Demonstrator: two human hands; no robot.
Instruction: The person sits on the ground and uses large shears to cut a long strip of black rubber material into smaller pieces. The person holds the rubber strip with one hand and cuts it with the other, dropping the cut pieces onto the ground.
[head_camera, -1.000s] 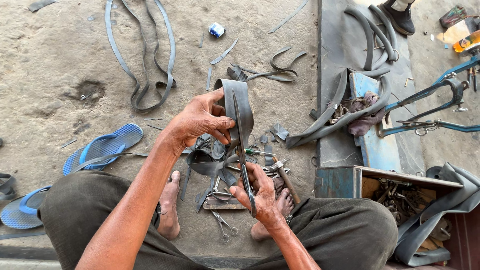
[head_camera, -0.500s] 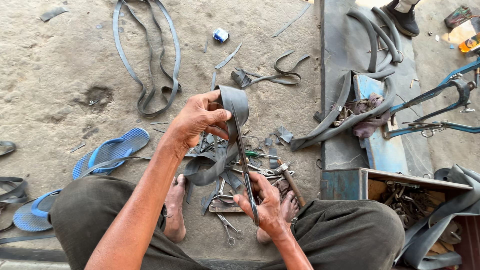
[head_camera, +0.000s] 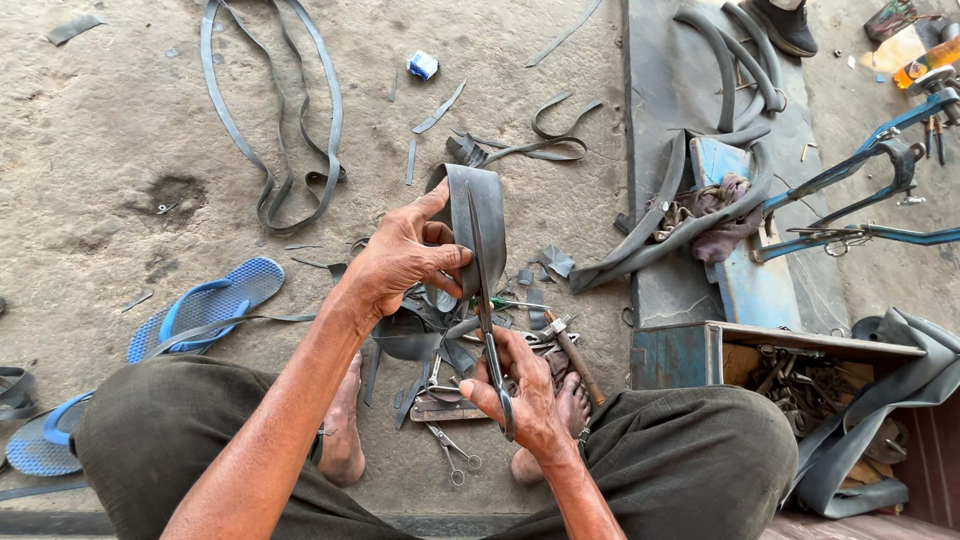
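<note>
Right, from my remote seat I see the long rubber loop (head_camera: 270, 150) lying on the ground well up and left of the rubber strip (head_camera: 478, 225), which stands upright at the centre. Right of the strip sits a blue wooden toolbox (head_camera: 690, 355); left of it lies a blue sandal (head_camera: 205, 305). My left hand (head_camera: 400, 260) is clenched on the strip's left edge, thumb and fingers pinching it. My right hand (head_camera: 525, 390), just below the strip, grasps the scissors (head_camera: 488, 320), whose blades run up against the rubber. Smaller scissors (head_camera: 452, 452) lie below, between the bare feet.
</note>
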